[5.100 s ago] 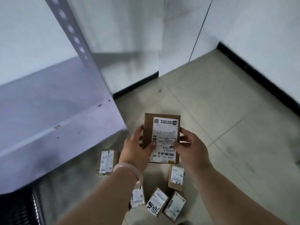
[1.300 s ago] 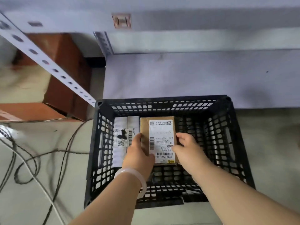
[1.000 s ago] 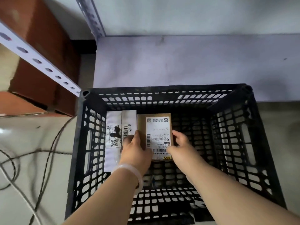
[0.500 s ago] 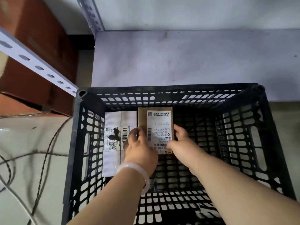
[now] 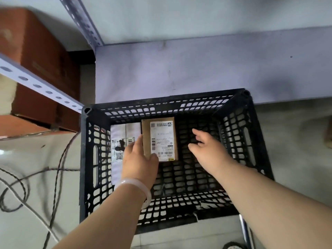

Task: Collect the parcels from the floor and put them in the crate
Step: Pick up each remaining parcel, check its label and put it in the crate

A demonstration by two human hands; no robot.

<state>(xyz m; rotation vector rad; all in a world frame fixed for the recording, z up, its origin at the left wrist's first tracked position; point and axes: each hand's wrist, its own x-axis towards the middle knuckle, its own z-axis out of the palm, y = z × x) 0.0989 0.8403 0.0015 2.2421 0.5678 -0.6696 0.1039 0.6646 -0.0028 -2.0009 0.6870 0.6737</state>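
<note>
Brown parcel (image 5: 159,139) against crate (image 5: 86,159) back wall, left hand (image 5: 139,161) gripping it, right hand (image 5: 208,148) spread, free.

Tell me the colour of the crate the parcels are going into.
Black, with a perforated grid pattern on its walls and floor: the crate, seen in the head view.

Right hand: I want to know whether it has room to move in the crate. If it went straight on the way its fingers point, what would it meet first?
Likely the crate's far wall; the right hand points past the brown parcel. Depth is unclear.
</note>
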